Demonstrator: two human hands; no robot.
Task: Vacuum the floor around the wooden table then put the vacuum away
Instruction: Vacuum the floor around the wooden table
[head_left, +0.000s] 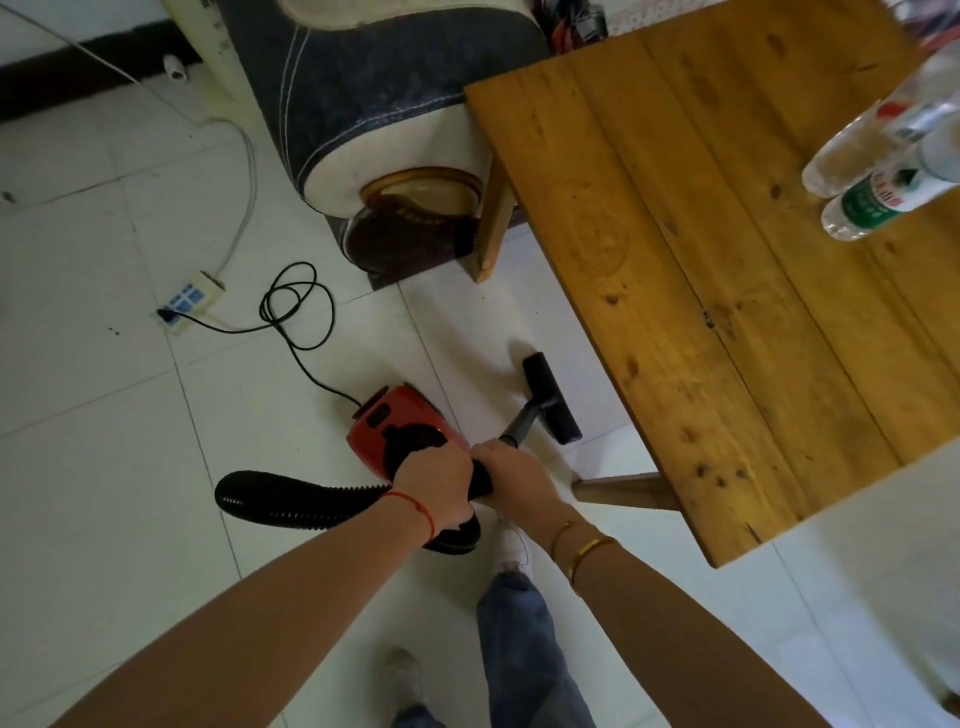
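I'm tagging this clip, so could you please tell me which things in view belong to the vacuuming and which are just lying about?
Belongs to the job:
red vacuum
hose
floor nozzle
power cord
power strip
wooden table

Lying about:
plastic bottles on the table
sofa

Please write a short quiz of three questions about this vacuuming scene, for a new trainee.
1. True or false: the black nozzle is on the floor beside the wooden table.
2. What colour is the vacuum body?
3. The power cord runs to: A) the power strip, B) the bottles.

Key
1. True.
2. Red.
3. A.
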